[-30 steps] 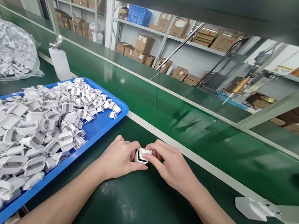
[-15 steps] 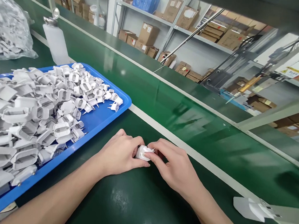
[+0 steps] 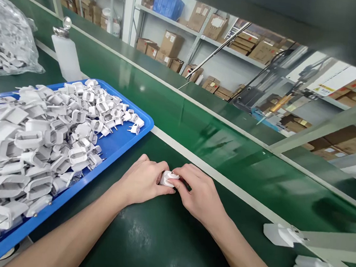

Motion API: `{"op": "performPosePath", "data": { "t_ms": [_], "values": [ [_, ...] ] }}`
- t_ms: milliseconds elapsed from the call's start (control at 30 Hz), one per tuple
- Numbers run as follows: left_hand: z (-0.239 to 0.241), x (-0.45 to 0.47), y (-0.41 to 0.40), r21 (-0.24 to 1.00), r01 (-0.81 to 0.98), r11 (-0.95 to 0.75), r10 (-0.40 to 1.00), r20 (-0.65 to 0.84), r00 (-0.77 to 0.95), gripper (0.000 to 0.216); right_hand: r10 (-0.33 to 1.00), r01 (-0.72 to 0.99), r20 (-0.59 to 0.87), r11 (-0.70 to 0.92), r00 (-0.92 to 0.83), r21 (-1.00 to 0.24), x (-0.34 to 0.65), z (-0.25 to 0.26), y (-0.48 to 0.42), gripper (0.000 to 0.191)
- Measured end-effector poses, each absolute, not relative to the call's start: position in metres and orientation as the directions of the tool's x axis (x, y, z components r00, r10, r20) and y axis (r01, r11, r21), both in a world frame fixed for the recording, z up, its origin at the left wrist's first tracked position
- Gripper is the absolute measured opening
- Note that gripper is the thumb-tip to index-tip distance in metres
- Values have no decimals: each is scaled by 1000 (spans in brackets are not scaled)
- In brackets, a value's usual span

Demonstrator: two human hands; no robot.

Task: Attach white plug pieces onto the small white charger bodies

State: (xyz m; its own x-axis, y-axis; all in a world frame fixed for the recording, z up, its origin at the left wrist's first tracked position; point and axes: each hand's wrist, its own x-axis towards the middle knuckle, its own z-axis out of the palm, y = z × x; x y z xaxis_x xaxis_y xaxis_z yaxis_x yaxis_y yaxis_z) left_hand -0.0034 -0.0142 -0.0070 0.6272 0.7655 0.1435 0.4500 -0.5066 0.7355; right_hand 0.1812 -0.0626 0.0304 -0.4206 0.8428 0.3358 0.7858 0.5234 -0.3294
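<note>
Both of my hands meet over one small white plug part (image 3: pixel 167 178) just above the dark green bench (image 3: pixel 161 241). My left hand (image 3: pixel 143 181) grips it from the left with thumb and fingers. From the right, my right hand (image 3: pixel 198 193) pinches the same piece with its fingertips. Most of the part is hidden by my fingers. Left of my hands stands a blue tray (image 3: pixel 118 146) heaped with several white plug shells (image 3: pixel 39 137).
A white dispenser bottle (image 3: pixel 65 54) stands behind the tray, and a clear bag of white parts (image 3: pixel 7 41) lies at far left. The green conveyor belt (image 3: pixel 227 142) runs behind my hands. White assembled plugs (image 3: pixel 281 235) lie at lower right. Shelves of cardboard boxes (image 3: pixel 170 44) fill the background.
My hands have stayed together on the white part, with my fingers closing further over it. The view shifted slightly, moving the tray and the plugs at right.
</note>
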Motion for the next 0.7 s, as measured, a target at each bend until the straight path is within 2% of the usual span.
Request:
{"op": "performPosePath", "data": {
  "t_ms": [100,200,267,333,500,600,700],
  "values": [
    [-6,-5,-16,734,444,-514,753,137,644,36,885,813,242,462,-397,-354,181,36,-63,17],
    [-6,-8,-19,716,447,-535,729,125,673,31,921,863,130,389,-367,-322,190,49,-69,9],
    [-8,-10,-21,708,458,-538,726,114,678,43,948,909,61,316,-312,-270,205,61,-81,7],
    [-11,-11,-21,705,470,-532,727,95,680,52,973,955,-13,224,-231,-196,227,73,-100,9],
    [-15,-13,-23,689,459,-560,693,86,716,44,990,998,-143,-2,11,65,288,106,-160,9],
    [-17,-14,-24,684,444,-579,678,101,728,44,981,975,-144,-101,131,200,310,124,-185,13],
    [-19,-16,-25,685,437,-583,676,109,729,45,976,949,-120,-144,183,279,312,135,-193,24]
  ]
}}
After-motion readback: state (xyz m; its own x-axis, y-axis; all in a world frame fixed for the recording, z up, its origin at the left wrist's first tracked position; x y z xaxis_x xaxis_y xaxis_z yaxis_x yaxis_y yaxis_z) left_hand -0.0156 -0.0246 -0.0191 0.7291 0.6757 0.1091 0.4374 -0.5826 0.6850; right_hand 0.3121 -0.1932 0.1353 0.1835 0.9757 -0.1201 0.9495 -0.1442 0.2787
